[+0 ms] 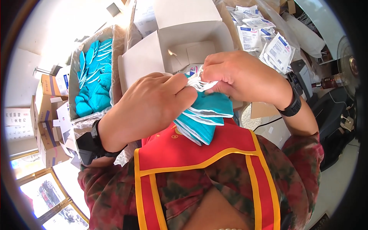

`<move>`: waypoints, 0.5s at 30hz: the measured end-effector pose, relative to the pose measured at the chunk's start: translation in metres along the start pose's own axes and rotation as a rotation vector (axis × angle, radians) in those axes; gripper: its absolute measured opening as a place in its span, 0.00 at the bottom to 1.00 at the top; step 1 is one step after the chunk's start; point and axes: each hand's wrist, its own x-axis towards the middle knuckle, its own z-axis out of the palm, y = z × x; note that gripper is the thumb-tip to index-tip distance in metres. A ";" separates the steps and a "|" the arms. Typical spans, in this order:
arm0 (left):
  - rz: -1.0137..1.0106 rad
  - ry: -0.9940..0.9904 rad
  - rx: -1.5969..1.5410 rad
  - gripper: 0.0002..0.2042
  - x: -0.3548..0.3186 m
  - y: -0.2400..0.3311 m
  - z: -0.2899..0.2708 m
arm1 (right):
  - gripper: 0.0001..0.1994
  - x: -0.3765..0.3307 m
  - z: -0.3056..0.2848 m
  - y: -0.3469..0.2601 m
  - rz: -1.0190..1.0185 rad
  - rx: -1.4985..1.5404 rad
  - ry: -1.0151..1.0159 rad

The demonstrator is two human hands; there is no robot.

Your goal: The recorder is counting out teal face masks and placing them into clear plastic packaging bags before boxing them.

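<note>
Several teal folded face masks point(209, 103) with white edges hang in a fanned bundle in front of my chest. Their white ear loops point(197, 83) are bunched at the top. My left hand point(157, 101) is closed, its thumb and fingers pinching the loops from the left side. From the right, my right hand point(230, 74) also pinches the loops between thumb and bent fingers. Right behind my hands stands an open white cardboard box point(188, 38) with its flaps spread. A printed white packet point(191, 68) shows at the near end of that box, partly covered by my hands.
At left, a plastic-lined carton point(119, 46) holds many loose teal masks point(96, 76). White printed packets point(264, 34) lie heaped in a plastic-lined container at the far right. Stacked brown cartons point(50, 115) stand far left; a fan point(349, 65) is at the right edge.
</note>
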 end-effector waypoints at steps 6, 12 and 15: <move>-0.012 -0.002 0.002 0.14 0.000 -0.001 0.001 | 0.07 0.006 -0.005 -0.005 0.035 0.187 -0.080; -0.050 -0.023 0.000 0.17 -0.006 -0.004 0.000 | 0.05 0.000 -0.004 -0.014 0.013 -0.058 -0.007; -0.064 -0.033 -0.047 0.21 -0.016 -0.007 -0.002 | 0.06 -0.012 -0.009 -0.018 0.107 -0.154 -0.050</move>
